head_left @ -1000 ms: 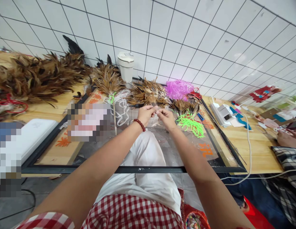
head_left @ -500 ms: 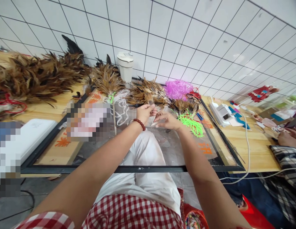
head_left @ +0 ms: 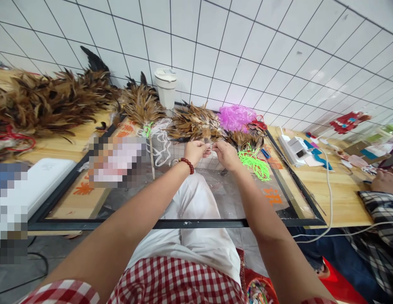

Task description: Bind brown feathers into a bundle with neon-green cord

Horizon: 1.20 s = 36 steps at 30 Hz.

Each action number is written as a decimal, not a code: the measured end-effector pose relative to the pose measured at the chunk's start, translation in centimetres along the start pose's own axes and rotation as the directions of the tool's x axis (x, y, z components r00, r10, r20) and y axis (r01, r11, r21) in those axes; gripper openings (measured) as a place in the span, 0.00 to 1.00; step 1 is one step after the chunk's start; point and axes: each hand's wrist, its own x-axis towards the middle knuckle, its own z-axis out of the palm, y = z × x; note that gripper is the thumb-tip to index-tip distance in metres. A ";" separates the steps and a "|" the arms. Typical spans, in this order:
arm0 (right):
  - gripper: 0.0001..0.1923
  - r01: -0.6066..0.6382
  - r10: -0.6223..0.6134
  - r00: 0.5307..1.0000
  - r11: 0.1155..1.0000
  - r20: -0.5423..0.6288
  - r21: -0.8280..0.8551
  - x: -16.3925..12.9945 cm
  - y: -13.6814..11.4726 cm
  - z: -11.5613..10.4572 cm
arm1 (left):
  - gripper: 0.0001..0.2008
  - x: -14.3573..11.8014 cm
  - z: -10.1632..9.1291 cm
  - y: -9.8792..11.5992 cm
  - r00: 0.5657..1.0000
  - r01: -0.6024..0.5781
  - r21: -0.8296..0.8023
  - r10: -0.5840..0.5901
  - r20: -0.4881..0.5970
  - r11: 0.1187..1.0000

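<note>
A white tiled wall [head_left: 247,46] with dark grout fills the upper frame. Below it runs a light wooden workbench [head_left: 339,198], a black-framed glass panel [head_left: 171,223] at centre. Grey floor [head_left: 22,274] shows at lower left. Lighting is even and bright.

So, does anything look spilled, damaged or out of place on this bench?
Nothing damaged or spilled. The neon green cords lie in a loose tangle beside the right hand, and a white cable droops over the table's front edge.
</note>
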 end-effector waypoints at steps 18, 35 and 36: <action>0.28 -0.163 0.380 0.895 0.766 -0.233 0.622 0.4 1.0 1.3 | 0.10 0.6 -1.2 0.1 0.979 -0.041 -0.155 0.071 0.189 0.987; 0.21 -0.294 0.507 0.836 0.093 0.209 0.951 0.6 -1.0 0.6 | 0.08 -0.5 -1.3 1.3 0.833 0.328 -0.042 -0.268 0.485 0.944; 0.21 -0.305 0.523 0.827 0.111 0.205 0.946 0.6 -1.0 0.6 | 0.09 -0.6 -1.3 1.3 0.831 0.321 -0.032 -0.266 0.488 0.946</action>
